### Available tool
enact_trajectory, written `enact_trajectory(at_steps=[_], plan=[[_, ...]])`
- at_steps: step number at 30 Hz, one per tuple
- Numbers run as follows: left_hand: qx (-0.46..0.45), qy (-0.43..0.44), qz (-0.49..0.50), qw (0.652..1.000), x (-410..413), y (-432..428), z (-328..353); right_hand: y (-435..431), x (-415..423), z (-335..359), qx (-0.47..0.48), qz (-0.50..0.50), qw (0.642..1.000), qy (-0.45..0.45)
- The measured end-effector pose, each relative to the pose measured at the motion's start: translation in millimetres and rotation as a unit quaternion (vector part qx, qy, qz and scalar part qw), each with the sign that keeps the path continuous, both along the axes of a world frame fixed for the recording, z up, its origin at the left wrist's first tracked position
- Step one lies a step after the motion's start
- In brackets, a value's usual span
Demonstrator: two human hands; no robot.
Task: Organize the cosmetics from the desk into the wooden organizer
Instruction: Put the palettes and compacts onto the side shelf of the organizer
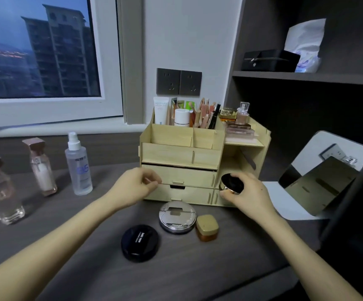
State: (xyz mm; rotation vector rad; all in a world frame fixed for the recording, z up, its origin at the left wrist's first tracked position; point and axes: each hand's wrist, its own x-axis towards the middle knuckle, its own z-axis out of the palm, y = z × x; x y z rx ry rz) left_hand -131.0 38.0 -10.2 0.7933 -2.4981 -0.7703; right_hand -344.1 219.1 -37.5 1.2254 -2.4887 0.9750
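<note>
Cosmetics still out on the desk [198, 268] start at its left edge: a clear bottle [1, 190] with a brown cap, a pink-and-white bottle [42, 168] beside it, then a spray bottle [78, 168], all upright and well apart from the wooden organizer [180, 157], which stands toward the back edge against the wall.

My left hand [136, 185] is curled at the organizer's front, finger and thumb pinching a thin strip [165, 183] along the line between the two drawers. I cannot tell whether it is a drawer's lip or a slim stick; I judge I am steadying or opening a drawer to make room.

Nearer the front edge lie a black compact [140, 243], a silver compact [177, 217] and a gold-lidded amber jar [206, 228], right below the drawers, so a drawer pulled far out may meet them.

My right hand [246, 195] grips a round black-lidded jar [231, 183] by its sides, lifted just before the organizer's open lower right compartment, probably its home.

A tilted mirror [319, 181] stands near the right edge, crowding that side.
</note>
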Motion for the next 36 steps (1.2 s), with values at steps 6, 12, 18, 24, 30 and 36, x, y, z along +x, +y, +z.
enact_trajectory(at_steps=[6, 12, 18, 24, 30, 36], plan=[[-0.038, -0.153, -0.017, 0.987, -14.6, 23.2, -47.3, -2.1, 20.5, -13.6, 0.051, -0.055, 0.997, -0.034], [-0.047, -0.192, -0.022, 0.98, -46.3, 35.9, -76.2, 13.7, 17.6, -11.9, 0.042, -0.055, 0.996, -0.055], [-0.033, -0.128, -0.023, 0.991, -39.0, 32.0, -72.4, 26.7, 9.8, -9.3, 0.009, -0.05, 0.995, -0.08], [0.025, 0.04, -0.088, 0.995, -33.8, 54.3, -16.5, 33.9, 0.7, -4.0, -0.132, -0.038, 0.984, -0.111], [-0.155, 0.017, -0.126, 0.98, -93.9, 97.8, -28.6, 38.1, -3.7, 15.6, -0.385, 0.019, 0.907, -0.17], [-0.419, -0.046, -0.095, 0.902, -147.9, 98.3, -37.3, 40.4, -15.2, 12.9, -0.357, 0.022, 0.923, -0.141]])
